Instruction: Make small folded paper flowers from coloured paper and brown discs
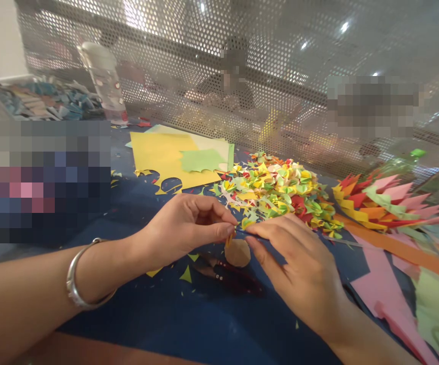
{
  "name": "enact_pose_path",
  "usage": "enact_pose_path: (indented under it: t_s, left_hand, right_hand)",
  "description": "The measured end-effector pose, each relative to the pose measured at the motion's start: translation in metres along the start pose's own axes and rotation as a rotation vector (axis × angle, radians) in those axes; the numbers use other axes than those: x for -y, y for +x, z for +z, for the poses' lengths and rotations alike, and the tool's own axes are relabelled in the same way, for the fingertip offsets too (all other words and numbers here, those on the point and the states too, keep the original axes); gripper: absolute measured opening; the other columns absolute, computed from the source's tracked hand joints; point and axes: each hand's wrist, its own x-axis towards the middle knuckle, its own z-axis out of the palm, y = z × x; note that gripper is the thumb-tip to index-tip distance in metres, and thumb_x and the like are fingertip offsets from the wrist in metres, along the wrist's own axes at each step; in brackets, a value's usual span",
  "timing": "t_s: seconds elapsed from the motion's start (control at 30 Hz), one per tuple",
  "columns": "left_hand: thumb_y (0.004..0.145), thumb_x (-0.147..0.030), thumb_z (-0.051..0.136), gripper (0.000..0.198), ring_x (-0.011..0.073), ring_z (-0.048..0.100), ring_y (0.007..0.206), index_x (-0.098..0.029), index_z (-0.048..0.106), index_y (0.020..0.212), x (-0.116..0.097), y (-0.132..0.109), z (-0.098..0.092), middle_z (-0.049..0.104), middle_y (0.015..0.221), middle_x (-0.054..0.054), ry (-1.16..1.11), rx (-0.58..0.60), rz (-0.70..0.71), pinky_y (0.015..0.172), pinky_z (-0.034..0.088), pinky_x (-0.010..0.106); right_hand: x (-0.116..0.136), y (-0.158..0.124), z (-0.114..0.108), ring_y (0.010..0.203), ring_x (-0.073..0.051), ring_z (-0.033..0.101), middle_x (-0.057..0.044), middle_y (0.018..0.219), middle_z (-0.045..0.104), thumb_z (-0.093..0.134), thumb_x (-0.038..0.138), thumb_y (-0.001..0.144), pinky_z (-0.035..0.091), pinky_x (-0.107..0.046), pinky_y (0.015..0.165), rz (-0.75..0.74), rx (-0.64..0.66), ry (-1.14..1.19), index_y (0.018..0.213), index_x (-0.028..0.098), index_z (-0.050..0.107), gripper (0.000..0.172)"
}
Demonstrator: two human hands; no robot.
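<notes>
Fingers (pixel 206 205) of the left hand (pixel 177 225) curled, thumb and index finger pressed together on a small, narrow yellow paper piece (pixel 229 239); those of the right hand (pixel 303 253) bent just beside, thumb and index fingertips near each other, any hold impossible to tell. Across the upper background: a grey perforated metal screen (pixel 166 61). Beneath both hands: a dark blue work surface (pixel 204 324). Beyond the left hand: a flat yellow paper sheet (pixel 158 152) with rounded cut-outs along its near edge. To its right: a heap of small curled paper pieces (pixel 276 185) in yellow, green, red and white. Farther right: a spiky layered cluster of pink, orange, red and yellow paper (pixel 386 200). At back left: a clear bottle with a pale lid (pixel 107 81). Upon the yellow sheet: a light green paper scrap (pixel 202 160). Under the fingertips: a dark hand tool with deep red handles (pixel 242 281). Around the left wrist: a silver open bangle (pixel 75 279). Overlapping the tool in view: a round tan disc (pixel 238 253). Smallest: the yellow paper piece, between the hands, at the disc's upper edge.
</notes>
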Motion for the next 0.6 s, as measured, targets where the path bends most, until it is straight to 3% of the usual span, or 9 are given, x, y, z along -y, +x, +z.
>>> enact_pose_path:
  t_s: [0.27, 0.6]
  left_hand:
    - [0.078, -0.023, 0.077, 0.014, 0.0109, 0.066, 0.069, -0.014, 0.070, 0.086, 0.0019, -0.0007, -0.0001, 0.072, 0.076, 0.001, 0.003, 0.041, -0.008, 0.066, 0.052, 0.021]
    - [0.084, -0.025, 0.073, 0.032, 0.0119, 0.067, 0.080, -0.014, 0.061, 0.112, 0.0010, -0.0011, -0.0049, 0.070, 0.091, 0.005, 0.003, 0.145, 0.036, 0.071, 0.052, 0.021]
  right_hand:
    - [0.0000, 0.0016, -0.0009, 0.080, -0.017, 0.057, -0.004, 0.084, 0.066, 0.059, 0.010, 0.094, 0.047, -0.034, 0.077, 0.019, 0.044, 0.087, 0.092, 0.016, 0.066, 0.009]
    - [-0.0014, -0.0008, -0.0026, 0.081, -0.017, 0.057, -0.004, 0.084, 0.064, 0.058, 0.011, 0.095, 0.047, -0.033, 0.077, -0.001, 0.046, 0.085, 0.091, 0.016, 0.066, 0.010]
